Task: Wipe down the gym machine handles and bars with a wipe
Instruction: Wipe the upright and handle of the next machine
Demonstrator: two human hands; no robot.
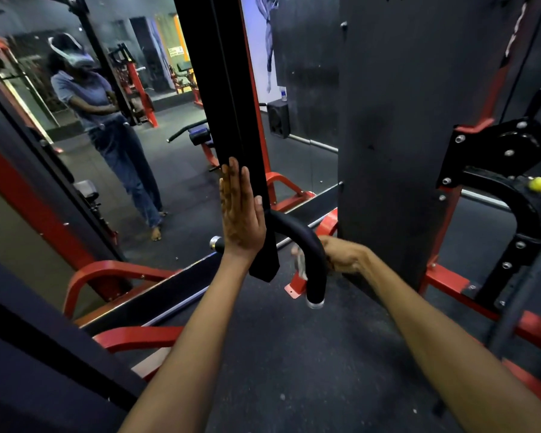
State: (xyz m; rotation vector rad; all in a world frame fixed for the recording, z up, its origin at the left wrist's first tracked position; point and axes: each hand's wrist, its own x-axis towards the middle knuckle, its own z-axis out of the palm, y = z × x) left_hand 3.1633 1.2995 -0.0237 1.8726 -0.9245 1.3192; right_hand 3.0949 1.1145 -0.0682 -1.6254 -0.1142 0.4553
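Note:
A black curved padded handle (306,245) with chrome end caps hangs at the bottom of a black upright bar (231,120) in the middle of the view. My left hand (239,210) lies flat with straight fingers against the upright bar's left side, thumb on its front face. My right hand (341,256) curls round the handle's bend from the right and presses a pale crumpled wipe (300,264) to it. Only a corner of the wipe shows to the left of the handle.
A wide black weight-stack cover (397,151) stands just right of the handle. Red frame rails (119,270) run along the dark rubber floor (294,354). A pulley bracket with a yellow knob (539,183) sits at the right. A mirror (138,120) at the left reflects a person.

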